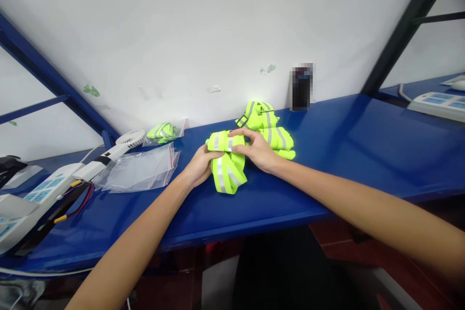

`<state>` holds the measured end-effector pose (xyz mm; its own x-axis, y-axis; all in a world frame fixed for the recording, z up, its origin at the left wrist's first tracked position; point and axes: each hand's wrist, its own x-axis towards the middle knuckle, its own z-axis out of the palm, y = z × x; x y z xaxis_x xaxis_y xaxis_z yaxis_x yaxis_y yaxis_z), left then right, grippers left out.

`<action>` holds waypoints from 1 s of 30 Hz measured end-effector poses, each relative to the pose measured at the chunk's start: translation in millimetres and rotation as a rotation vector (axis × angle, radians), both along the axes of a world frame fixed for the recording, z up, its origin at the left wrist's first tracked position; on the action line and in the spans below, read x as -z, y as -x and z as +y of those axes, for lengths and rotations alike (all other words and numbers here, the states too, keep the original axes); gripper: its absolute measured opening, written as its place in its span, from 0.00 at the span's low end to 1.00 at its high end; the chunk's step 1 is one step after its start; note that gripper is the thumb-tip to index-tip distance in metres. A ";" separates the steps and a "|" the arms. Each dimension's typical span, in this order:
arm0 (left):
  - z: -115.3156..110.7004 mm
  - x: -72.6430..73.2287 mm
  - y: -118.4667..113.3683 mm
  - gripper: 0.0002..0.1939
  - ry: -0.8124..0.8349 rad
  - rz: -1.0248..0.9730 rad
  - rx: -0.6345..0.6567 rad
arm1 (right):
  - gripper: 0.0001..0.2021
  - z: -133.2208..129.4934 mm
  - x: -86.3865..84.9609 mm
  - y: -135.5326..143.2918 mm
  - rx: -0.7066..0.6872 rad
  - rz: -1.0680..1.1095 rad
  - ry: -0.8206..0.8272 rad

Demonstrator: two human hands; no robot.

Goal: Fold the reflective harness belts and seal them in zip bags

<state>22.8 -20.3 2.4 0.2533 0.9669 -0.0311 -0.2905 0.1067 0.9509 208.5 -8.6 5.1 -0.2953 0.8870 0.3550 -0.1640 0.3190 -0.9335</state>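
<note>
A folded neon-yellow reflective strap (pixel 227 169) with grey stripes lies on the blue table (pixel 345 155), near the middle. My left hand (pixel 199 167) grips its left side, fingers curled round the fabric. My right hand (pixel 256 147) presses on its upper right part, fingers closed over the fold. Right behind my right hand lies a loose pile of more neon-yellow straps (pixel 267 123) with a black buckle.
Several clear zip bags (pixel 140 172) lie to the left; one bagged strap (pixel 163 132) sits by the wall. A small white fan (pixel 127 140), white power strips (pixel 32 198) and cables fill the far left. Another power strip (pixel 439 103) lies at the far right. A dark object (pixel 301 88) stands against the wall.
</note>
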 end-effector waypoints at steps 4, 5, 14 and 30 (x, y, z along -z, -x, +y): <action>1.3 6.5 2.2 0.19 0.015 0.044 0.085 | 0.15 -2.1 -0.4 2.1 0.018 0.004 -0.009; 1.0 7.2 2.0 0.20 0.018 0.048 0.098 | 0.15 -1.9 -0.3 2.5 0.028 0.003 -0.018; -8.3 -0.7 -7.6 0.27 -0.018 0.052 0.110 | 0.13 -1.0 0.6 4.5 0.047 -0.054 -0.125; -8.2 6.0 -8.1 0.24 -0.013 0.207 -0.052 | 0.33 -0.4 -5.3 1.2 -0.205 0.103 0.220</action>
